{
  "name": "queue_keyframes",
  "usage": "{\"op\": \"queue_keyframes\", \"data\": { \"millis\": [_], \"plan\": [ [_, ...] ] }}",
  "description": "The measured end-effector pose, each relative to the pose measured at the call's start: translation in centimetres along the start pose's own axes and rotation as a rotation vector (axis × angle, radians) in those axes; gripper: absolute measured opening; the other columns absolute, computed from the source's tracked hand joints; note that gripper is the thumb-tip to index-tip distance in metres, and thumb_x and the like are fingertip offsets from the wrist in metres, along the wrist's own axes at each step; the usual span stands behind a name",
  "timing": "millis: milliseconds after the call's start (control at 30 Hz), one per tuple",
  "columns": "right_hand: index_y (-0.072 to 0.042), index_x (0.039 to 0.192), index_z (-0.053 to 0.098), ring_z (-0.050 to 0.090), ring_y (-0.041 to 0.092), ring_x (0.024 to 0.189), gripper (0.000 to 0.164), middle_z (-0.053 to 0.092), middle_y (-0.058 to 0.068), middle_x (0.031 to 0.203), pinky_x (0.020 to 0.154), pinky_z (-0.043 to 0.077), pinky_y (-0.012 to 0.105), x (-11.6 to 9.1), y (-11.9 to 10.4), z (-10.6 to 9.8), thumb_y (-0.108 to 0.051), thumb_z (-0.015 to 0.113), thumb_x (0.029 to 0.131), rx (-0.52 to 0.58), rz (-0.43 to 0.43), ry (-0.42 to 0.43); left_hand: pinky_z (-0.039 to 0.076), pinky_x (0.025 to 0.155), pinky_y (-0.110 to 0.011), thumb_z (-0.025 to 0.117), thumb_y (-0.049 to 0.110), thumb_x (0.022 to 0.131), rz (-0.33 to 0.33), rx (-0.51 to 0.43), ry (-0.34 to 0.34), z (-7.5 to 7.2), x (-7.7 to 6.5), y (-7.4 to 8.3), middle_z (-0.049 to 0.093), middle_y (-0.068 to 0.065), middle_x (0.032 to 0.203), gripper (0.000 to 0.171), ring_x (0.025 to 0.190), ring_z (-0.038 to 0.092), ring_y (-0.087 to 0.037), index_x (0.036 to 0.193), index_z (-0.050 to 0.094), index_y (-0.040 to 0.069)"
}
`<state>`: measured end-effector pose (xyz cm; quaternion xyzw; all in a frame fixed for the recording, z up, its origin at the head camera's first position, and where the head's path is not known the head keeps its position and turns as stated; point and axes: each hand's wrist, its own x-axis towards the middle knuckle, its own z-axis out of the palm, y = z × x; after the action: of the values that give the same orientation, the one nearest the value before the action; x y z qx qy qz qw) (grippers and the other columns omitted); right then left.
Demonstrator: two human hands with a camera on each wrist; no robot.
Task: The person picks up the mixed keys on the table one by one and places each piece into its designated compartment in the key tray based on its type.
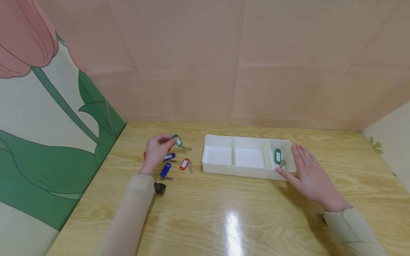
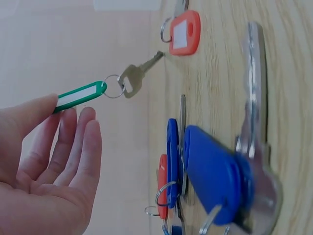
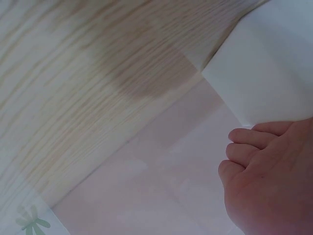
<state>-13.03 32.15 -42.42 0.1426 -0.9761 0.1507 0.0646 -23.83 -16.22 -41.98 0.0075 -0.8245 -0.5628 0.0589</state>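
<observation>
My left hand [image 1: 156, 149] pinches a green key tag [image 1: 177, 140] between thumb and fingertips. From the tag's ring hangs a key [image 2: 133, 81], whose tip points toward the wooden table. Below and beside this hand lie blue key tags [image 1: 165, 171] and red key tags [image 1: 184, 164] with their keys. Straight fingers of my right hand [image 1: 310, 177] rest along the right end of a white three-compartment tray [image 1: 241, 172], with the thumb at its front rim. Another green key tag [image 1: 278, 156] with a key is in the tray's right compartment.
A small black object [image 1: 159, 188] shows beside the left sleeve. The wooden table [image 1: 198, 217] meets a pinkish backdrop [image 1: 237, 89] behind the tray. A wall panel with a printed flower [image 1: 29, 35] stands on the left.
</observation>
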Motion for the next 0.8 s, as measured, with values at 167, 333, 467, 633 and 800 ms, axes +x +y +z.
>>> {"op": "queue_keyframes", "data": {
  "millis": [167, 333, 467, 633, 800],
  "plan": [
    [0.007, 0.159, 0.005, -0.002, 0.040, 0.152, 0.097, 0.006, 0.029, 0.164, 0.121, -0.004, 0.051, 0.06, 0.09, 0.01, -0.052, 0.057, 0.102, 0.001, -0.001, 0.000, 0.056, 0.088, -0.053, 0.076, 0.020, 0.095, -0.010, -0.103, 0.018, 0.32, -0.09, 0.05, 0.073, -0.013, 0.101, 0.023, 0.098, 0.070, -0.038, 0.108, 0.073, 0.002],
    [0.007, 0.159, 0.003, -0.004, 0.040, 0.152, 0.097, 0.003, 0.029, 0.164, 0.121, -0.004, 0.052, 0.11, 0.22, 0.16, -0.051, 0.056, 0.102, -0.009, -0.001, -0.005, 0.056, 0.090, -0.051, 0.077, 0.022, 0.094, -0.037, -0.147, 0.037, 0.46, -0.17, 0.19, 0.072, -0.012, 0.105, 0.025, 0.097, 0.071, -0.033, 0.109, 0.072, 0.002],
    [0.006, 0.159, 0.002, -0.003, 0.040, 0.152, 0.097, 0.004, 0.029, 0.164, 0.121, -0.004, 0.051, 0.12, 0.25, 0.14, -0.051, 0.056, 0.102, -0.014, -0.004, -0.002, 0.055, 0.092, -0.051, 0.078, 0.023, 0.093, -0.053, -0.199, 0.051, 0.56, -0.22, 0.32, 0.072, -0.012, 0.107, 0.027, 0.097, 0.072, -0.029, 0.110, 0.071, 0.003],
    [0.006, 0.159, 0.003, -0.003, 0.040, 0.152, 0.097, 0.005, 0.029, 0.164, 0.121, -0.004, 0.051, 0.08, 0.26, 0.13, -0.052, 0.056, 0.102, -0.011, -0.003, 0.000, 0.055, 0.092, -0.050, 0.080, 0.025, 0.091, -0.056, -0.237, 0.053, 0.74, -0.37, 0.50, 0.072, -0.011, 0.106, 0.029, 0.101, 0.071, -0.035, 0.109, 0.072, 0.004],
    [0.007, 0.159, 0.004, -0.002, 0.040, 0.152, 0.097, 0.005, 0.029, 0.165, 0.121, -0.004, 0.051, 0.09, 0.27, 0.21, -0.052, 0.057, 0.102, -0.003, 0.003, 0.000, 0.057, 0.089, -0.046, 0.082, 0.023, 0.089, -0.054, -0.283, 0.060, 0.94, -0.49, 0.73, 0.073, -0.012, 0.104, 0.029, 0.096, 0.072, -0.031, 0.107, 0.072, 0.002]
  ]
}}
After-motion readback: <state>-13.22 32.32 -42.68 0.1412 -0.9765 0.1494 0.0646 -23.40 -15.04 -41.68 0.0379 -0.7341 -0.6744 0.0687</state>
